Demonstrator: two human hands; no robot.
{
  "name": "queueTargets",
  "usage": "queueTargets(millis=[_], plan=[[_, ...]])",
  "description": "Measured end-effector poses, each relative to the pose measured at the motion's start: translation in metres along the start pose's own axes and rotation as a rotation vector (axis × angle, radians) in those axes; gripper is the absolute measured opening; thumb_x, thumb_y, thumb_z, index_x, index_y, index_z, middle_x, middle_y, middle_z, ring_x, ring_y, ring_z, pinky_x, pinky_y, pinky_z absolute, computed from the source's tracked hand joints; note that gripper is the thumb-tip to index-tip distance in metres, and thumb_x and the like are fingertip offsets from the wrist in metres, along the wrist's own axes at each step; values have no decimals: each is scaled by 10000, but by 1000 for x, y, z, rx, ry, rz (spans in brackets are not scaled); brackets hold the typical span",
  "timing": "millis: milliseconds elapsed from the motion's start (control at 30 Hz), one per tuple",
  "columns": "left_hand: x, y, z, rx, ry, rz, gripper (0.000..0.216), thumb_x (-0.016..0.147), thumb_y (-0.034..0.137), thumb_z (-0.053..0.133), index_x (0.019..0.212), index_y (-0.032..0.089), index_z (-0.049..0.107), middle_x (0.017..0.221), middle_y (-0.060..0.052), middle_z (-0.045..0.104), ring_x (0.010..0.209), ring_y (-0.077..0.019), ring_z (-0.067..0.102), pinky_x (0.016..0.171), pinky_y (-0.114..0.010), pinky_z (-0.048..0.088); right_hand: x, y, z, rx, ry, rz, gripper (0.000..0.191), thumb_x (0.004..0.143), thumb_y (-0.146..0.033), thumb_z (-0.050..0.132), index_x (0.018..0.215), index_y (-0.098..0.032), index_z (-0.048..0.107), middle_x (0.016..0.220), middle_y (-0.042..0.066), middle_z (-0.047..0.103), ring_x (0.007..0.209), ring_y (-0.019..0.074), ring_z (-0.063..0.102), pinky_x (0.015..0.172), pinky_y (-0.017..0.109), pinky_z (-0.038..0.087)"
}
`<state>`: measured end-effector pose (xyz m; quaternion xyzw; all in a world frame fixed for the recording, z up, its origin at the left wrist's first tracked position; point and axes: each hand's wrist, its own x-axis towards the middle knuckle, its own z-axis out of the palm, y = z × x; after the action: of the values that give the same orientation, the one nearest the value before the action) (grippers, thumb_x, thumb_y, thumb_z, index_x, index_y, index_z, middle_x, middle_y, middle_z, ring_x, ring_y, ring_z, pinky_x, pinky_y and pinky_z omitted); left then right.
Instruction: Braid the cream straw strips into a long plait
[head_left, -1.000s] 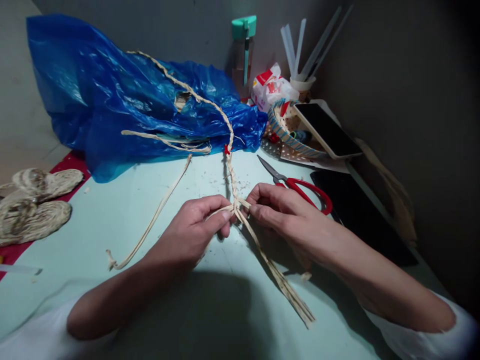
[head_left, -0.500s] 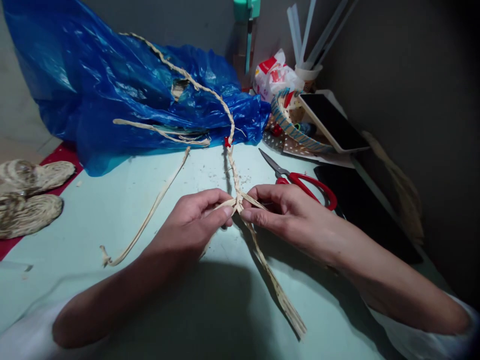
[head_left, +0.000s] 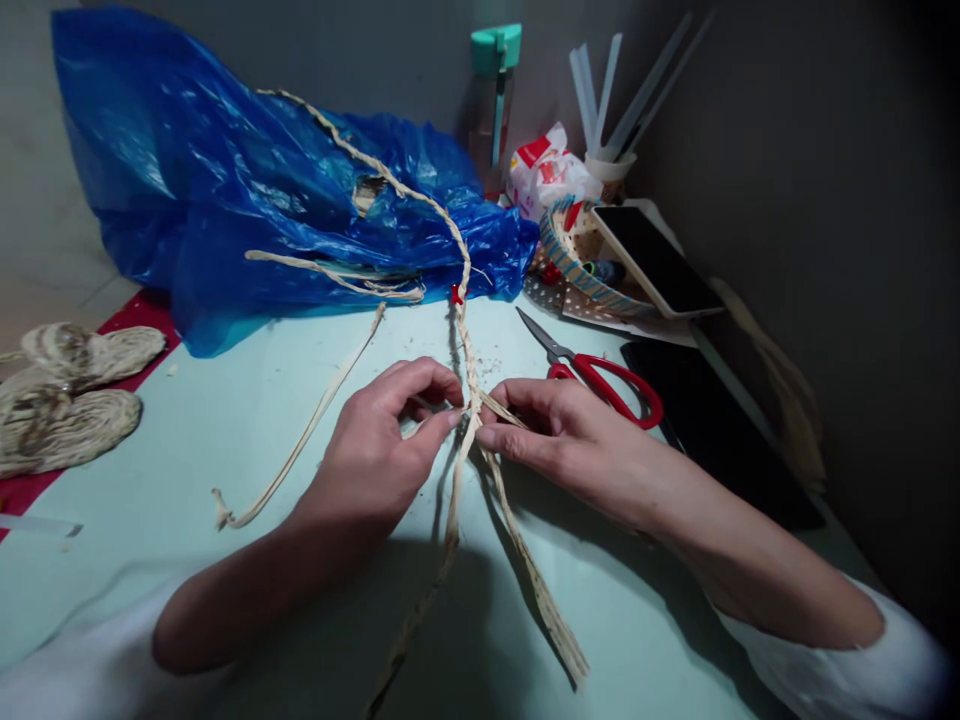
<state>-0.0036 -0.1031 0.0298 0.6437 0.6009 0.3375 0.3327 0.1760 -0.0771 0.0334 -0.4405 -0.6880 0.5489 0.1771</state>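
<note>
A pale straw braid (head_left: pixel 465 340) runs from the blue plastic bag (head_left: pixel 247 190) down the light green table (head_left: pixel 187 440), held by a small red pin (head_left: pixel 454 295). My left hand (head_left: pixel 382 450) and my right hand (head_left: pixel 555 435) meet at the braid's lower end. Each pinches a loose straw strand there with thumb and forefinger. Two flat strands (head_left: pixel 525 570) trail from the hands toward me, one hanging lower left, one lower right.
Red-handled scissors (head_left: pixel 600 375) lie just right of my right hand. Behind them are a small woven basket (head_left: pixel 574 265), a phone (head_left: pixel 656 260), a cup of glue sticks (head_left: pixel 607 165) and a bottle (head_left: pixel 495 90). Woven straw pieces (head_left: pixel 67 390) lie far left. A loose strand (head_left: pixel 300 440) crosses the table.
One strand that lay with the bundle to the right now hangs down to the lower left of the hands. My left fingers have curled up higher over the braid's end.
</note>
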Motion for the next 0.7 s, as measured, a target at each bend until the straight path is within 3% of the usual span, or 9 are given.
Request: queueTargets(millis=[300, 533, 700], plan=[[-3, 12, -2, -76, -34, -76, 144, 807, 307, 583, 790, 197, 674, 856, -34, 657, 803, -193, 570, 735, -293, 420, 0, -2, 3, 26, 12, -58, 252, 844, -393, 557, 761, -155, 567, 698, -20, 465, 629, 108, 378, 557, 240, 299], [-1, 10, -3, -264, -113, -210, 150, 779, 315, 622, 820, 171, 620, 754, -13, 602, 709, -154, 520, 658, -278, 394, 0, -3, 3, -21, 15, -110, 229, 838, -344, 568, 709, -159, 529, 651, -35, 415, 611, 100, 359, 537, 233, 285], [0, 3, -2, -466, -169, -265, 84, 788, 246, 607, 795, 163, 596, 701, 13, 561, 676, -119, 510, 639, -253, 375, -1, -5, 5, -125, 93, -66, 131, 850, -286, 535, 860, -165, 584, 751, -1, 568, 682, 129, 485, 598, 243, 343]])
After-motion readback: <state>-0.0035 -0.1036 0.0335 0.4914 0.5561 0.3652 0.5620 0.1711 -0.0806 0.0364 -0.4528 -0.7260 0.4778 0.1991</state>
